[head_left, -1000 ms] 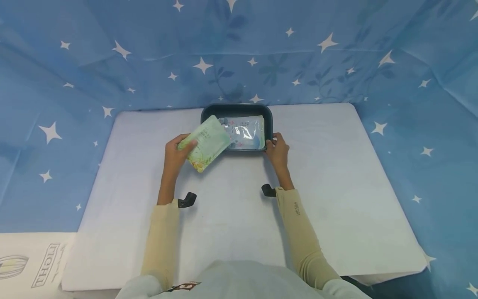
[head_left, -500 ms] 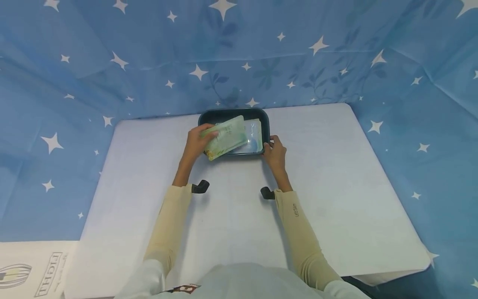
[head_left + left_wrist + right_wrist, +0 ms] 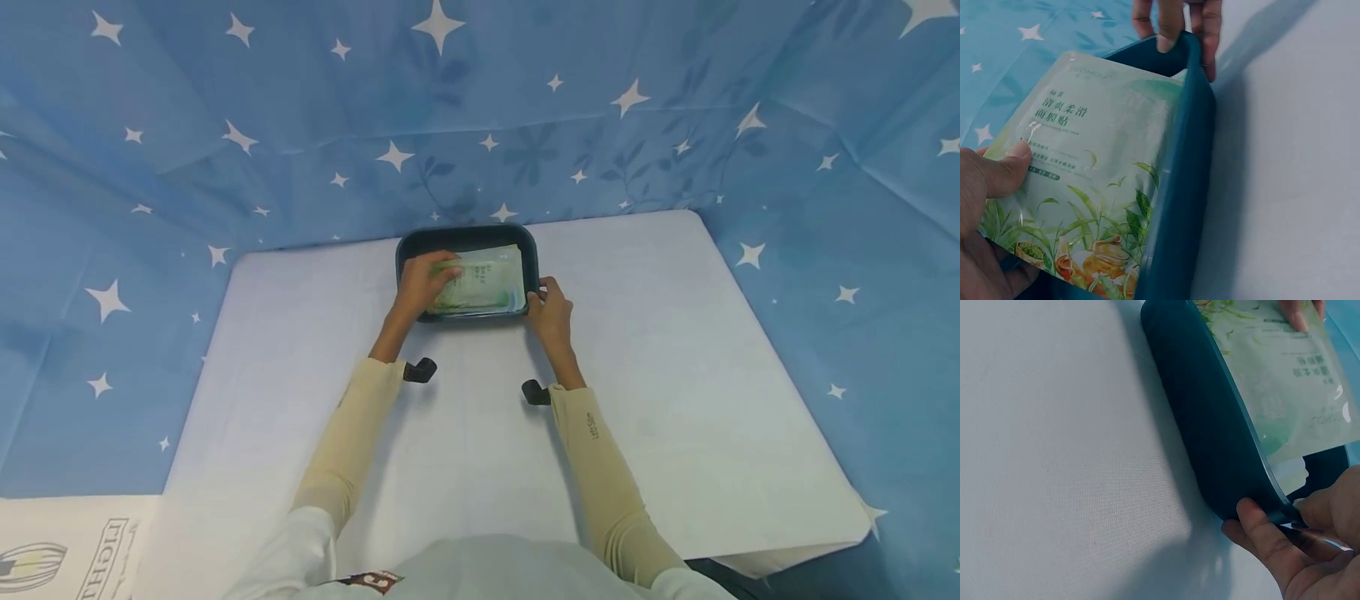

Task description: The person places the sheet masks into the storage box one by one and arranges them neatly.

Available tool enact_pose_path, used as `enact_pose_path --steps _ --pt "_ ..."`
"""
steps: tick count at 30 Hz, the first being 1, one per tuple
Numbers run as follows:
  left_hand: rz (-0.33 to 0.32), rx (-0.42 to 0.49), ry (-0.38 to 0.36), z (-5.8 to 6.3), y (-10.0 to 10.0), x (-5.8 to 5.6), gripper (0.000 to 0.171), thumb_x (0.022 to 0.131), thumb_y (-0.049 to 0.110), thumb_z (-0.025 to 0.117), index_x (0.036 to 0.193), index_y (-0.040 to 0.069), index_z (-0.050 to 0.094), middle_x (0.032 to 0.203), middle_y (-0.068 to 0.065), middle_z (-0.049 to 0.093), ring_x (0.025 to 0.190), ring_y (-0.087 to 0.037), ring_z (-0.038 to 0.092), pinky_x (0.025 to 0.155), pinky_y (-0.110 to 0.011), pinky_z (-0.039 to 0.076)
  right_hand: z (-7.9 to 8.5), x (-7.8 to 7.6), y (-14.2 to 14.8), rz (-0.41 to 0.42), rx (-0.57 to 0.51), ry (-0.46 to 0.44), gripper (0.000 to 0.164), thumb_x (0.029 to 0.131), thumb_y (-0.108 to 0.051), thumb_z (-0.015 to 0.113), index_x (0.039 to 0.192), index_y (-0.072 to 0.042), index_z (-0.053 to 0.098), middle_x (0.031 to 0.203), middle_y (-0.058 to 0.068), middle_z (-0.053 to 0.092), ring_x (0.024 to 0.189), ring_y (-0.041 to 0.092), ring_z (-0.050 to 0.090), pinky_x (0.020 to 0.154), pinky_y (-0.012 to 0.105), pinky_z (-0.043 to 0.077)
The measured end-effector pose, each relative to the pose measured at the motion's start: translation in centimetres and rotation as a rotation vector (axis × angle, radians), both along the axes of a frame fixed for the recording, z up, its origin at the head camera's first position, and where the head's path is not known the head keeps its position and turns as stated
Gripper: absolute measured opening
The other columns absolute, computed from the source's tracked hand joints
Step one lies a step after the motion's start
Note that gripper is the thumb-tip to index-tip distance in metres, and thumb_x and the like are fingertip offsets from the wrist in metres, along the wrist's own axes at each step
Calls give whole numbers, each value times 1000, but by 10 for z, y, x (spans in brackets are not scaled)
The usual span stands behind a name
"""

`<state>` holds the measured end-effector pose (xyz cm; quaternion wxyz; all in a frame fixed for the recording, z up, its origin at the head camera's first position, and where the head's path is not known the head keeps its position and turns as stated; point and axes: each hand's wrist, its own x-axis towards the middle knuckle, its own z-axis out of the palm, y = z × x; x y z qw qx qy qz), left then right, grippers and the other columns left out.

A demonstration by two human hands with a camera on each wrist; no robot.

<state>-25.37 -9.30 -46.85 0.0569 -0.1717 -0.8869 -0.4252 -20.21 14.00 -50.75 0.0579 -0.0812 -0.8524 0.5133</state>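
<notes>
A light green face mask packet [image 3: 491, 282], printed with leaves and a honey pot, lies at the mouth of a dark teal plastic bin [image 3: 531, 258]. My left hand [image 3: 422, 282] pinches it by one end, thumb on the printed face in the left wrist view. At the bin's right end, my right hand [image 3: 551, 318] grips the near corner, its thumb over the rim in the right wrist view. Beneath the green packet a pale packet edge [image 3: 1290, 474] shows; the rest of it is covered.
The bin stands at the back of a table with a white cloth [image 3: 480, 450]. A blue star-patterned curtain [image 3: 300, 108] hangs close behind it and along both sides. Printed pale fabric [image 3: 67, 546] lies at the lower left.
My left hand has carried the green packet rightward from the bin's left front corner into the bin, turning it level over the blue-white packet. My right hand keeps its grip on the bin.
</notes>
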Motion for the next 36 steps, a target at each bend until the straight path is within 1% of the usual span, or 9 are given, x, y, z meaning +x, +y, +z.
enact_pose_path --steps 8,13,16,18,22,25,29,32,36 --pt "72 -49 30 -11 7 -4 27 92 23 68 112 6 72 114 -13 72 113 -30 64 100 -44 47 2 1 -2 0 13 11 28 98 -7 52 124 4 54 117 31 65 91 36 72 72 43 59" --pt "122 -80 10 -15 10 -5 32 92 22 68 120 6 68 117 -16 67 115 -32 61 102 -46 45 1 -1 -2 11 34 20 29 98 -6 51 124 5 54 116 31 66 86 36 73 71 42 59" --pt "142 -98 -11 -16 11 -4 36 92 22 68 126 9 65 116 -17 63 111 -33 58 98 -48 46 1 -2 -2 15 34 21 29 98 -6 50 124 5 53 116 31 66 85 35 73 71 41 59" --pt "156 -110 -9 -17 12 -4 38 92 21 68 129 11 63 115 -17 60 108 -32 57 94 -47 46 1 -2 -2 14 27 21 28 98 -7 50 124 4 53 116 31 66 86 35 73 70 41 59" --pt "185 -126 1 -22 13 -3 41 93 17 67 133 15 61 120 -16 56 110 -29 54 94 -45 46 2 -3 -3 12 25 12 29 98 -7 50 125 4 53 117 31 65 89 35 73 71 41 59" --pt "205 -126 14 -23 13 -1 43 93 15 67 135 15 60 124 -17 52 115 -30 49 96 -45 45 2 -2 -3 11 26 7 29 98 -7 50 125 4 53 119 31 65 90 36 72 72 41 59" --pt "233 -130 68 -27 14 5 44 91 10 67 134 12 59 129 -18 47 117 -32 45 96 -44 44 3 -2 -3 12 20 1 29 98 -6 50 125 5 53 119 31 64 90 36 72 72 42 59" --pt "265 -116 109 -32 14 9 43 90 4 67 133 9 60 133 -19 45 121 -33 42 100 -44 42 2 -1 -3 10 24 -3 30 98 -7 51 125 5 53 119 32 64 90 36 72 73 42 59" --pt "310 -106 106 -35 15 14 43 92 5 64 134 6 57 141 -21 43 130 -36 41 108 -45 38 2 0 -1 6 42 11 30 98 -7 51 125 5 54 119 32 63 93 37 71 76 44 59"
